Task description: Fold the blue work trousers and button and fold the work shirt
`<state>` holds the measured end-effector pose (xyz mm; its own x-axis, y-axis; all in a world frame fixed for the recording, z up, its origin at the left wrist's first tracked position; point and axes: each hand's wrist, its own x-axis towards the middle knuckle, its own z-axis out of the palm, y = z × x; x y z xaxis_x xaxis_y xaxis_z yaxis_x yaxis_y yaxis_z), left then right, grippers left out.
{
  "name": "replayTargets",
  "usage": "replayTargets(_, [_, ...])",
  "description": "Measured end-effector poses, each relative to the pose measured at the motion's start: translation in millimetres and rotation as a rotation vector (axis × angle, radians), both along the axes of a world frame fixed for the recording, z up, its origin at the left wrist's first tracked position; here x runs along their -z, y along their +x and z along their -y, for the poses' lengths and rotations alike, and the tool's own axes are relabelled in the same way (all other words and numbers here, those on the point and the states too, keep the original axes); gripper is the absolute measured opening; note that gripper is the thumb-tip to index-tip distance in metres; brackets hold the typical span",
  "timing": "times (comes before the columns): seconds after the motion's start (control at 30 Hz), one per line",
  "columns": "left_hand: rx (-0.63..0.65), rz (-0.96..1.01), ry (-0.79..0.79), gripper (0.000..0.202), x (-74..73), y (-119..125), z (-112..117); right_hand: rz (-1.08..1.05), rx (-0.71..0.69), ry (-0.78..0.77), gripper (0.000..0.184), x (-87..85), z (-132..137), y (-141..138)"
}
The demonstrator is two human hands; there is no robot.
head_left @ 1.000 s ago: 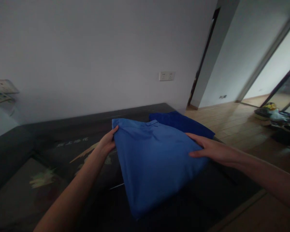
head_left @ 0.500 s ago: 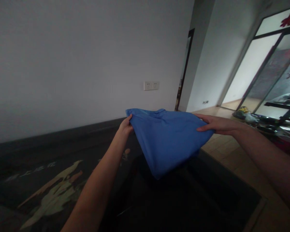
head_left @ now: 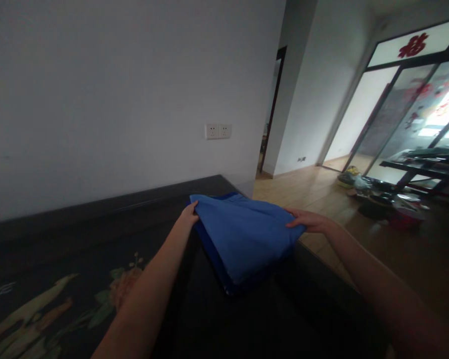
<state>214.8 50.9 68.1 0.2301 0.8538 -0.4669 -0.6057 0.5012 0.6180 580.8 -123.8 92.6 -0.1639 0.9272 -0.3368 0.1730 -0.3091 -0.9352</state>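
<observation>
Holding a light blue folded cloth (head_left: pixel 243 234) between left hand (head_left: pixel 189 217) and right hand (head_left: pixel 310 221)

Left fingers: pinched narrow on the far-left corner of the light blue folded cloth, thumb at its edge; the remaining fingers are mostly hidden. Right fingers: gripping the right side, thumb on the upper face, one finger at the edge beyond it; the position of the others cannot be told.

The light blue folded cloth spans the gap between the two sets of fingers, its near corner lying nearer the camera than both grips. A dark blue cloth (head_left: pixel 214 258) lies below it, visible as a strip running nearer from the left fingers. Whether the two touch throughout cannot be determined.

Both are over a black table (head_left: pixel 247 324), which extends to the left of the left fingers, where a painted flower (head_left: pixel 125 286) shows. Beyond the fingers is a pale wall (head_left: pixel 115 99) bearing a double socket (head_left: pixel 218 131). Well apart, to the right of the right fingers, a red basin (head_left: pixel 406 218) sits on the wooden floor (head_left: pixel 303 189), its outline blurred.
</observation>
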Motion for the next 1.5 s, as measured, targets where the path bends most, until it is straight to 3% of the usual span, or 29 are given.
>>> replayTargets(0.13, [0.003, -0.147, 0.025, 0.03, 12.8, 3, 1, 0.009, 0.061, -0.023, 0.076, 26.0, 3, 2])
replayTargets(0.23, [0.015, -0.253, 0.082, 0.034, 12.7, 1, 6, 0.025, 0.076, -0.001, 0.07, 27.7, 7, 0])
replayTargets(0.33, [0.052, -0.352, 0.152, 0.057, 10.9, -9, 22, 0.033, 0.092, 0.022, 0.064, 27.1, 9, -3])
replayTargets(0.5, [0.26, -0.433, 0.304, 0.094, 12.5, -32, 67, 0.037, 0.096, 0.045, 0.06, 32.8, 9, -7])
replayTargets(0.6, [0.4, -0.583, 0.571, 0.101, 18.2, -30, 88, 0.041, 0.118, 0.051, 0.056, 36.6, 6, -7])
replayTargets(0.67, [0.359, -0.722, 0.782, 0.095, 22.6, -22, 96, 0.034, 0.119, 0.053, 0.055, 36.7, 4, -7])
replayTargets(0.73, [0.298, -0.851, 0.893, 0.081, 25.6, -15, 100, 0.018, 0.104, 0.061, 0.055, 34.5, 4, -9])
replayTargets(0.87, [0.333, -0.986, 0.847, 0.051, 26.0, -15, 101, 0.004, 0.08, 0.07, 0.061, 26.9, 12, -17])
replayTargets(1.03, [0.371, -1.048, 0.867, 0.043, 27.8, -29, 101, 0.081, -0.003, -0.015, 0.069, 19.0, 14, -23])
replayTargets(1.27, [0.413, -1.033, 0.896, 0.055, 33.4, -31, 115, 0.064, 0.021, -0.077, 0.039, 14.6, -45, -30])
replayTargets(1.5, [0.359, -0.997, 0.844, 0.054, 37.4, -28, 124, 0.247, 0.101, -0.115, 0.033, 28.4, -132, -58])
